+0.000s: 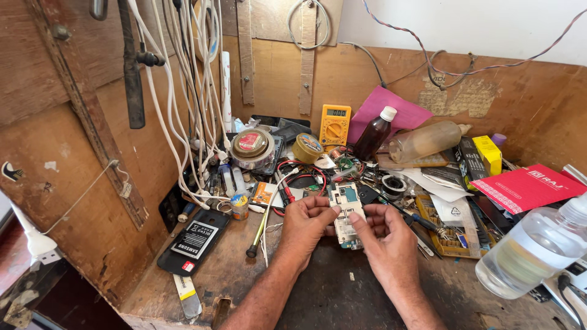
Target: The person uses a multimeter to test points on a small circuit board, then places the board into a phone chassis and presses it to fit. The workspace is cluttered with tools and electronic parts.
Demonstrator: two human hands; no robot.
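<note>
So the counter (pixel 342 293) is buried in clutter: a red booklet (pixel 527 186) far right, a pink paper sheet (pixel 382 110) against the back wall, a yellow box (pixel 489 153) beside them. Both hands sit centre, left hand (pixel 304 226) and right hand (pixel 385 238), fingers (pixel 354 218) pinched shut on a phone circuit board (pixel 347 211). It's held between both sets of fingertips, just above the counter.

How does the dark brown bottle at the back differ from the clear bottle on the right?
The brown bottle stands upright, while the clear bottle leans tilted. The brown bottle is dark and opaque; the clear bottle shows colourless liquid inside. The brown bottle looks smaller, though it stands farther from the camera. Both have white caps.
</note>
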